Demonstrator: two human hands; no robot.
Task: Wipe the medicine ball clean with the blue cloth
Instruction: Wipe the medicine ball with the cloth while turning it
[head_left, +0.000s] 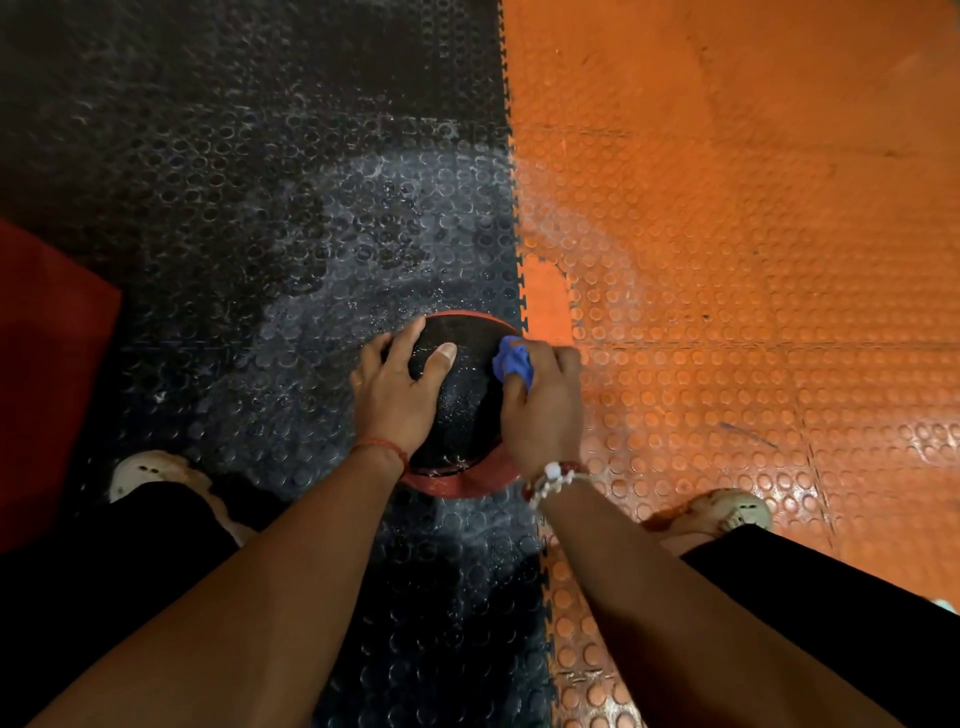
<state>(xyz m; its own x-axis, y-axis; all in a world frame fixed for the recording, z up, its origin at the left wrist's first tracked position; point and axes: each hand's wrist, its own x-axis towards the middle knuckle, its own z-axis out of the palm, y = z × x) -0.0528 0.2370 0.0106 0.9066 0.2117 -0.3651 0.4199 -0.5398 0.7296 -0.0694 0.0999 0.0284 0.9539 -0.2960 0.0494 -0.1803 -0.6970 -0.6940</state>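
A black medicine ball (467, 395) with red panels sits on the floor between my feet, on the seam of the black and orange mats. My left hand (400, 384) rests on its left side, fingers spread flat over the top. My right hand (540, 405) grips a bunched blue cloth (514, 361) and presses it against the ball's right side. The hands hide much of the ball's flanks.
Studded black matting (260, 208) lies to the left and studded orange matting (753, 260) to the right, with whitish smears around the ball. A red block (47, 364) stands at the left edge. My light shoes (150, 473) (722, 512) flank the ball.
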